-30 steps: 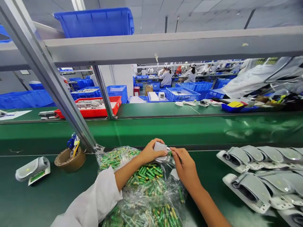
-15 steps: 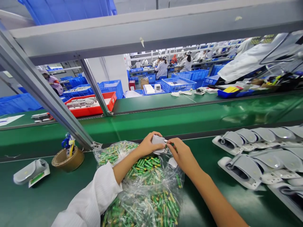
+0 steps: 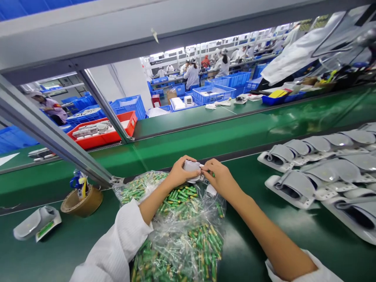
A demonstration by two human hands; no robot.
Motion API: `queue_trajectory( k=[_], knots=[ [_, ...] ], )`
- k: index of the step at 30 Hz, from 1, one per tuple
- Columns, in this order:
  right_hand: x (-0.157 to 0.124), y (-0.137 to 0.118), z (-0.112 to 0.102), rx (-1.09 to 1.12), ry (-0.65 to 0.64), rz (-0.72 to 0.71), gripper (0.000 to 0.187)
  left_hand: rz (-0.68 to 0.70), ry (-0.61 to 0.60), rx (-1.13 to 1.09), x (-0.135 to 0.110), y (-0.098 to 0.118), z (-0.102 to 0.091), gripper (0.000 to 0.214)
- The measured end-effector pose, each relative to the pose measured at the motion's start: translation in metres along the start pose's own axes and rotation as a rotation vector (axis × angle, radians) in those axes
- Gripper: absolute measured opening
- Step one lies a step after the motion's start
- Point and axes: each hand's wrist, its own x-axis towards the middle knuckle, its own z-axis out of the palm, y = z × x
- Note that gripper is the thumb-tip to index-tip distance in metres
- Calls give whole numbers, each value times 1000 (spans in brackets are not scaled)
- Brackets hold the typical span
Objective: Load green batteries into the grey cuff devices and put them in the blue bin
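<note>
Over the plastic bags of green batteries (image 3: 183, 194), my left hand (image 3: 178, 172) grips a small white device with a grey cuff (image 3: 192, 166), which looks like a wrist blood pressure monitor. My right hand (image 3: 216, 174) is closed at the device's right edge, its fingertips beside a small white part (image 3: 201, 166). A bit of a green battery (image 3: 213, 174) shows under its fingers. Just below the right hand lies a small white piece (image 3: 211, 190) on the bag. The fingers partly hide the device.
Rows of grey-cuffed devices (image 3: 317, 178) lie at right. On the left are another cuffed device (image 3: 38, 222) with green batteries showing and a tape roll (image 3: 82, 203) holding scissors. A metal post (image 3: 58, 129) slants down near the tape. Behind stands a red tray (image 3: 102, 131); people work farther back.
The view has tilted and shifted, so the scene sits slightly higher and further left. My right fingers have turned slightly at the device, and green now shows under them. My left hand keeps its grip.
</note>
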Motion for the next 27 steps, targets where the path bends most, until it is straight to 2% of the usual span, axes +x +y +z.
queue_trajectory(
  k=[7,9,11,14,16,17,20,22,25,27],
  knots=[
    [4,-10,3,-255,-130,63,20,-4,-18,10,2,7,-1,54],
    [4,-14,6,-274,-176,76,19,-9,-24,11,3,8,-2,54],
    [3,-16,9,-208,-165,88,18,-14,-33,16,3,8,-3,53],
    [1,-14,11,-50,-46,107,16,-32,-32,-4,2,9,-4,55],
    [1,-13,10,113,53,194,12,-63,-12,-55,2,9,-3,58],
    [2,-13,9,227,80,278,20,-83,7,-89,3,9,-3,59],
    [6,-16,4,651,91,619,66,-142,66,-190,4,11,-3,63],
    [7,-22,-1,905,80,773,77,-159,77,-229,4,11,-2,64],
    [8,-33,-9,1154,46,890,72,-150,83,-249,4,11,-2,64],
    [8,-38,-11,1225,-28,956,57,-150,99,-273,3,10,-1,65]
  ],
)
